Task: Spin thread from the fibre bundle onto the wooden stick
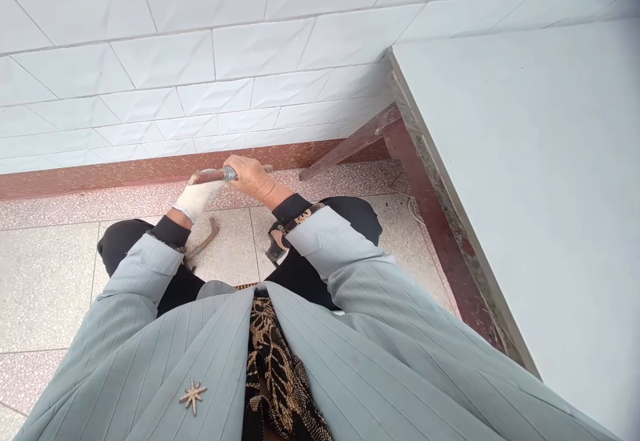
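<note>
Wooden stick [205, 177]: left of centre in the frame, upper half, above the terrazzo floor [50, 281] and between the person's knees and the tiled wall [165, 61]. Grey wire coil [229, 173] sits around the stick, just beside the right hand.

Grip: right hand [250, 177] is bare, closed around the stick to the right of the coil. Left hand [197, 201], in a white glove, is under the stick near the coil; its fingers are mostly hidden, so I cannot tell whether it grips.

Orientation: long axis runs left to right across the picture, almost level, right end a little higher. Blunt thick end points left; the other end shows past the right hand.

Handling (judgement): a firm right-hand hold close to the coil should limit rolling. Wire turns are best kept snug and side by side, with even tension; the gloved palm suits contact with the wire, bare fingertips kept off any loose wire end.

Also noted: curved brown piece [213, 229] on the floor, below the gloved hand; white tabletop [550, 161], right side of frame.
</note>
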`<state>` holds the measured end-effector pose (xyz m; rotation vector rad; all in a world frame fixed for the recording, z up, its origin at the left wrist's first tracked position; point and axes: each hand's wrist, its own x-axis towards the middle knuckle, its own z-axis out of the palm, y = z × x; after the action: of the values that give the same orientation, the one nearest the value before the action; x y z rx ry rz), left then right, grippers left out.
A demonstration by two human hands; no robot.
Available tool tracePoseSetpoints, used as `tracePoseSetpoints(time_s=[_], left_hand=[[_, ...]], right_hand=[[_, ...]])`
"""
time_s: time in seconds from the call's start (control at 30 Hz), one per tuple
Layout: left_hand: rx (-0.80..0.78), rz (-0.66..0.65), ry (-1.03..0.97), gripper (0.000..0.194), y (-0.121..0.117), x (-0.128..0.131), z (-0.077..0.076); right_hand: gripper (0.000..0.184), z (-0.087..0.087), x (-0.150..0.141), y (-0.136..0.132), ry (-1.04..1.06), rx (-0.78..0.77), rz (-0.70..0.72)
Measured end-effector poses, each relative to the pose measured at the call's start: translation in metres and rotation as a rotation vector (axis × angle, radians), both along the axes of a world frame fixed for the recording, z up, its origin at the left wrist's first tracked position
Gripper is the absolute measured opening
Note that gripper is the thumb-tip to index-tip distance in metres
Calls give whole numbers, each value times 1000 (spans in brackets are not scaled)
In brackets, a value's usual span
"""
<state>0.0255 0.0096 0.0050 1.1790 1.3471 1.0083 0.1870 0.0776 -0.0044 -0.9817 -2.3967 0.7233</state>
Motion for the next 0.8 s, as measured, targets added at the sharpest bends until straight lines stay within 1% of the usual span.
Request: tracePoseSetpoints(time_s=[0.07, 0.1, 0.17, 0.23, 0.3, 0.37, 0.43, 0.5, 0.57, 0.67, 0.73, 0.8], left_hand=[[-59, 69, -116, 24, -1, 4, 1], [-95, 81, -189, 25, -2, 5, 2], [-160, 63, -313, 32, -4, 5, 5], [-202, 45, -388, 35, -5, 2, 8], [-225, 56, -388, 32, -5, -1, 11], [-247, 105, -353, 25, -3, -3, 12], [-265, 164, -299, 18, -1, -4, 11], [-271, 203, -229, 13, 1, -4, 8], [-232, 223, -128, 10, 2, -3, 5], [-73, 207, 144, 5, 1, -1, 5], [32, 142, 335, 7, -1, 0, 9], [83, 59, 438, 13, -3, 1, 14]], right_hand=[[5, 5, -2, 2, 57, -92, -113], [8, 8, -3, 3, 98, -155, -161], [14, 15, -5, 6, 198, -311, -214], [15, 23, -4, 6, 301, -510, -219], [12, 32, -2, 5, 400, -727, -190], [12, 41, 3, 2, 493, -913, -140], [19, 50, 7, -2, 581, -1031, -109], [19, 58, 12, -5, 646, -1104, -97], [15, 63, 15, -6, 689, -1163, -87], [17, 63, 17, -1, 716, -1204, -109], [15, 58, 19, 3, 684, -1155, -169], [11, 51, 20, 8, 562, -996, -252]])
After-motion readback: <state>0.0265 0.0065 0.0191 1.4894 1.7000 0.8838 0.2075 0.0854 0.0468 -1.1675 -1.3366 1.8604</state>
